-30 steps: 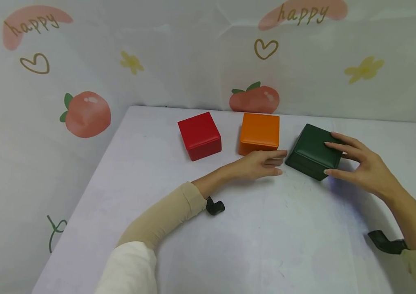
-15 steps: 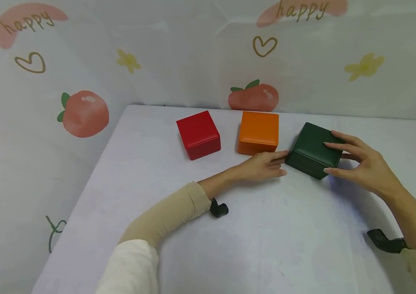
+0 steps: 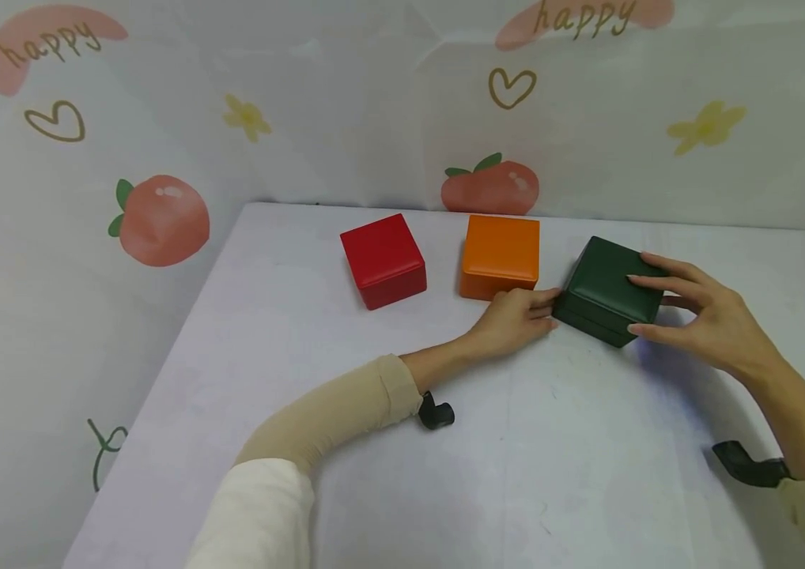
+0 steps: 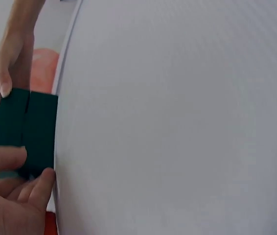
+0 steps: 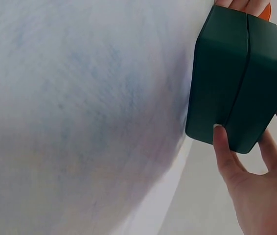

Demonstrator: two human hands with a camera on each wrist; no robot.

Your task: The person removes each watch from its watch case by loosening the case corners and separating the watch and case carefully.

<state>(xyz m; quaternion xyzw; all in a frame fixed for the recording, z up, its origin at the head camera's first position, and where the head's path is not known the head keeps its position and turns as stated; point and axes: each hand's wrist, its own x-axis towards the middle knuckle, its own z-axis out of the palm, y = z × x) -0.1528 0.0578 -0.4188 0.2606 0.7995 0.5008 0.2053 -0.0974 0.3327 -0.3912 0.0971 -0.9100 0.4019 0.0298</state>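
A dark green leather-look box (image 3: 603,288) with rounded edges sits at the right of a row, turned at an angle on the table. My right hand (image 3: 719,328) holds its right side, thumb on the near face and fingers over the top and far side. From the left, my left hand (image 3: 509,322) grips the corner of the same box. The left wrist view shows its thumb on the near face of the green box (image 4: 38,129) and its other fingers low at the side. A lid seam runs around the box (image 5: 229,73) in the right wrist view; it is closed.
An orange box (image 3: 500,253) stands just behind my left hand, and a red box (image 3: 384,261) is farther left. The white table (image 3: 502,474) ends at a printed backdrop (image 3: 345,103). Black wrist mounts (image 3: 436,412) stick out near both sleeves.
My left hand has moved slightly right, its fingers and thumb coming against the green box. The right hand and all three boxes have stayed in place.
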